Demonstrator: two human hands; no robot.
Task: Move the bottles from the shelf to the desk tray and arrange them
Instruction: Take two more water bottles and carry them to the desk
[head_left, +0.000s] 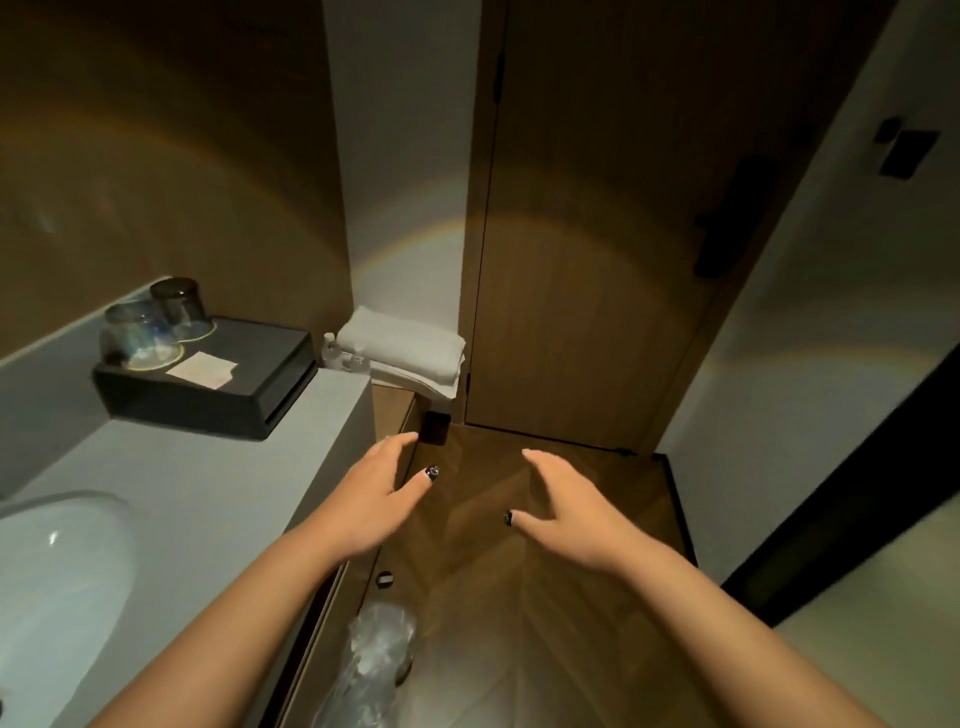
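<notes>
Small clear bottles (340, 356) stand on a low shelf beside a stack of folded white towels (410, 351), at the far end of the grey counter. On the counter sits a black tray (249, 384) holding two upturned glasses (156, 325) and a white card. My left hand (376, 499) is stretched forward at the counter's edge, fingers apart, holding nothing. My right hand (566, 512) reaches out over the wooden floor, also spread and empty. Both hands are well short of the bottles.
A white basin (57, 577) is sunk into the grey counter (208, 499) at the left. A closed wooden door (597, 260) stands ahead. A bin lined with clear plastic (376, 654) sits on the floor below my arms.
</notes>
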